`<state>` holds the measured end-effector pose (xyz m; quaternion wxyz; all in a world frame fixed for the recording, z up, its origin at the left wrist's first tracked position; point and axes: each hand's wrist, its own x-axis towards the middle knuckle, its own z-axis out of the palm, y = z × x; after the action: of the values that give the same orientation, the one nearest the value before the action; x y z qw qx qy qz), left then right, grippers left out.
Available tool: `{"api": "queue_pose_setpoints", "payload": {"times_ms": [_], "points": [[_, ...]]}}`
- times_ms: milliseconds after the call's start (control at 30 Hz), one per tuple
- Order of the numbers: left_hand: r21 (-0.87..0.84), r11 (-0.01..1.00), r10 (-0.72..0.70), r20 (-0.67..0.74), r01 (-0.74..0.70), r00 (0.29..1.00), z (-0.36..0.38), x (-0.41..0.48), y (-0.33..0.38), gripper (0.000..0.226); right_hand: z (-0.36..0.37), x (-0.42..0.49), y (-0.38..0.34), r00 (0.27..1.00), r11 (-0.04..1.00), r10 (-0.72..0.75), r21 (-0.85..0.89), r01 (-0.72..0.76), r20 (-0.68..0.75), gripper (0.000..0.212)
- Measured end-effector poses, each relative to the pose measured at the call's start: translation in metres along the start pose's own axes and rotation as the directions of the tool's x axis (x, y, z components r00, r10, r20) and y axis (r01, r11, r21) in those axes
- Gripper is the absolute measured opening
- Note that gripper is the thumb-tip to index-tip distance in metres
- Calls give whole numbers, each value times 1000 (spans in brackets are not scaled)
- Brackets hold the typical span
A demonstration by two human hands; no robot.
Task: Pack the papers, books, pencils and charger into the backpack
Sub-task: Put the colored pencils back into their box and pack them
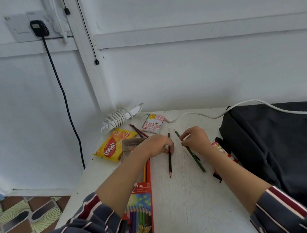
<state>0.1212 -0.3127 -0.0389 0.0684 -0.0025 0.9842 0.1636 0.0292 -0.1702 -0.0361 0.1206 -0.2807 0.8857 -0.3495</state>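
The backpack (275, 142) is dark charcoal and the table (187, 203) white. There is a black pencil (170, 164) and a dark green pencil (197, 160). The pencil box (142, 217) is orange-red, printed with a rainbow of pencils. The wafer packet (112, 146) is yellow with a red logo. The sleeves (88, 227) are striped grey, maroon and white.

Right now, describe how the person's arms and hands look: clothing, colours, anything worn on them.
Both arms wear sleeves of dark grey-blue cloth with maroon stripes edged in white. The left sleeve and the right sleeve end near the elbow, and the arms are bare below that. The left hand and the right hand are bare too: no gloves, and no ring, watch or bracelet shows.
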Motion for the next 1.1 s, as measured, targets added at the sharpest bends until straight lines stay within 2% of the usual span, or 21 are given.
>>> {"api": "queue_pose_setpoints", "payload": {"times_ms": [100,233,367,533,633,700,800,900,967,1100], "points": [[4,1000,16,6,-16,1000,-1,0,1,20,-9,2,-1,999,984,29,175,-32,17,15],[21,999,34,-2,-34,999,-1,-2,1,23,-21,3,-7,999,951,19,308,-30,39,15],[-41,998,41,-108,-46,993,5,-4,4,28,-46,7,-18,1000,890,-13,456,3,19,15],[-174,982,23,-262,-70,965,-2,-5,9,30,-95,7,-41,993,748,-61,654,113,-101,17],[-273,955,16,-353,-120,935,-11,-4,14,28,-117,2,-51,988,593,-133,792,142,-78,21],[-350,925,-18,-424,-146,905,-17,-5,17,29,-121,0,-56,984,550,-171,823,141,-55,24],[-443,882,-109,-519,-158,848,-30,-12,22,33,-112,-2,-61,979,554,-202,825,116,-3,26],[-568,811,-233,-538,-144,811,-47,-31,21,35,-92,-4,-64,975,571,-210,819,58,77,23],[-606,789,-289,-511,-101,809,-57,-47,15,36,-73,-8,-67,966,610,-215,792,18,144,23],[-667,745,-372,-381,27,847,-59,-83,2,39,-29,-18,-78,932,665,-235,745,-52,276,40]]}}
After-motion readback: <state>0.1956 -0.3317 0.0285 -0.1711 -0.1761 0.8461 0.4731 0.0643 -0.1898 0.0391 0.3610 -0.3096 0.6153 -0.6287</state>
